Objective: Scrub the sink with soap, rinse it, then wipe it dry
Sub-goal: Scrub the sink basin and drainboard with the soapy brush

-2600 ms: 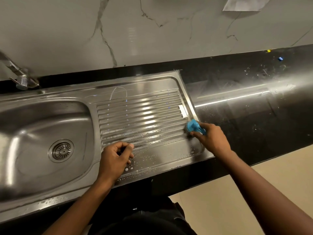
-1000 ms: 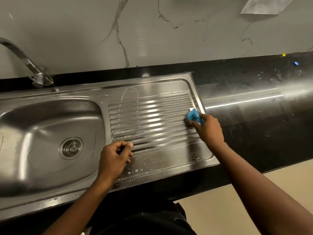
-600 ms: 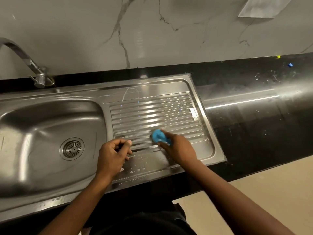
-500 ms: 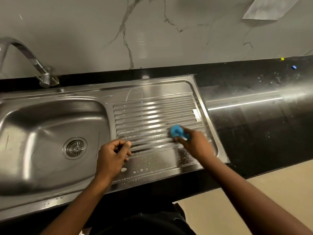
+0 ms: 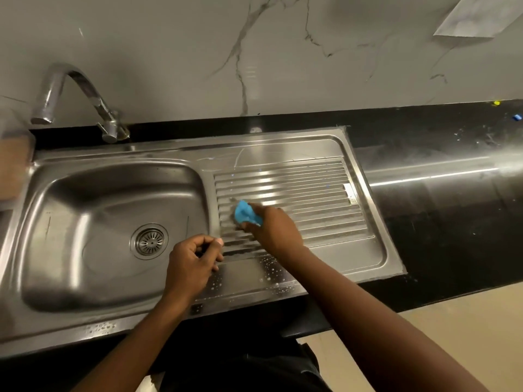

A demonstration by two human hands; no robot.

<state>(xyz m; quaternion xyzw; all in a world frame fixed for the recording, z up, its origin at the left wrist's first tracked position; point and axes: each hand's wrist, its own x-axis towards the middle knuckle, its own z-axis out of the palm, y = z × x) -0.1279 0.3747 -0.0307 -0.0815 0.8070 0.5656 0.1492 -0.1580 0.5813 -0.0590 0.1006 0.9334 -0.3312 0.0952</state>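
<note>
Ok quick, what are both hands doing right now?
Left hand: curled shut, nothing visible inside.
Right hand: gripping the blue sponge on the drainboard.

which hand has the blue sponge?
The right hand: it grips the sponge and presses it on the ribbed drainboard. The left hand is curled, with no sponge in it.
</note>
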